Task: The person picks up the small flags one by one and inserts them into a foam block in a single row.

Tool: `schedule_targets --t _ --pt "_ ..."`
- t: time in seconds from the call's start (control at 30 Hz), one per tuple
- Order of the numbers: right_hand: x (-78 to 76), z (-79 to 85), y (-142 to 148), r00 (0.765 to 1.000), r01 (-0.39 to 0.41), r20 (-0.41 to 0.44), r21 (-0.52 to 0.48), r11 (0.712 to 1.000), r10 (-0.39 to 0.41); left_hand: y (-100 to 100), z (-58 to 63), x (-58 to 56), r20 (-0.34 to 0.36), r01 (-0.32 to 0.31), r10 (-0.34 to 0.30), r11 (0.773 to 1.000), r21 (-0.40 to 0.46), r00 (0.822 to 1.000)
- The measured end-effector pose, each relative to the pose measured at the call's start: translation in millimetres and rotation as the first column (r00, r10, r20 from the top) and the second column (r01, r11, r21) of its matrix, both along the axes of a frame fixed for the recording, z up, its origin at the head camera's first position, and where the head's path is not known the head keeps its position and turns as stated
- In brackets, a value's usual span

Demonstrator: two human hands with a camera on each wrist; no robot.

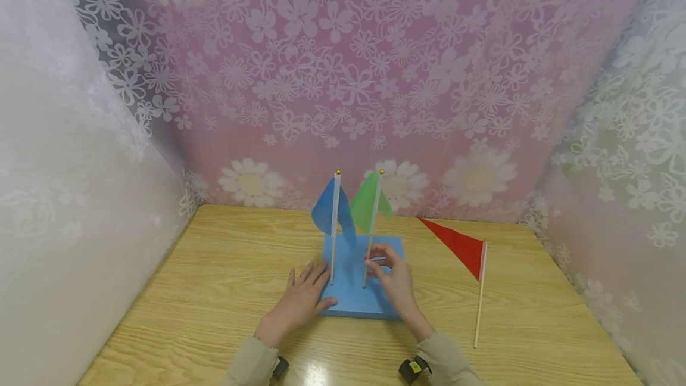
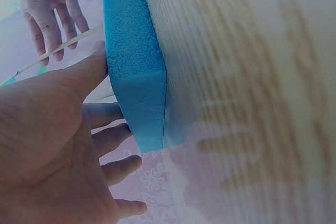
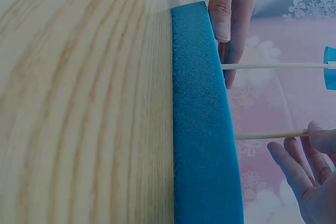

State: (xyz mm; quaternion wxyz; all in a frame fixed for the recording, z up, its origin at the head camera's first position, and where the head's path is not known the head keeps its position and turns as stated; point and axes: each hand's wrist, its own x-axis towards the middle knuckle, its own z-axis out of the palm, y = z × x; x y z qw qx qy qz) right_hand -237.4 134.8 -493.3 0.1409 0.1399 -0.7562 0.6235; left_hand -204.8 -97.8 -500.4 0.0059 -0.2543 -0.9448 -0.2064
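Note:
A blue foam block (image 1: 359,304) lies flat on the table, with two flags standing upright in it. On the left is the blue flag (image 1: 323,213); the green flag (image 1: 365,204) stands to its right. My right hand (image 1: 396,282) pinches the green flag's wooden stick (image 3: 268,135) between thumb and fingers, above the block. My left hand (image 1: 301,298) rests against the block's left side with fingers spread and fairly straight, its thumb on the top near the front corner. In the left wrist view, the thumb and fingers touch the foam block (image 2: 134,51).
A red triangular flag (image 1: 463,252) on a wooden stick lies on the table to the right of the block. The wood-grain table (image 1: 230,255) is bounded by a pink floral cloth (image 1: 348,94) behind and pale cloth at both sides.

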Motion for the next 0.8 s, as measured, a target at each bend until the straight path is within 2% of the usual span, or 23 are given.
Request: schedule_targets --t 0.57,0.8 --pt "-0.5 3.9 -3.5 1.000 0.025 0.019 -0.009 1.000 -0.025 -0.2 -0.9 0.0 -0.004 -0.002 0.002 1.000 0.006 1.000" --pt "1.2 5.1 1.4 0.999 0.006 0.047 -0.024 1.000 -0.005 -0.3 0.4 0.4 -0.006 0.000 0.001 1.000 0.010 1.000"
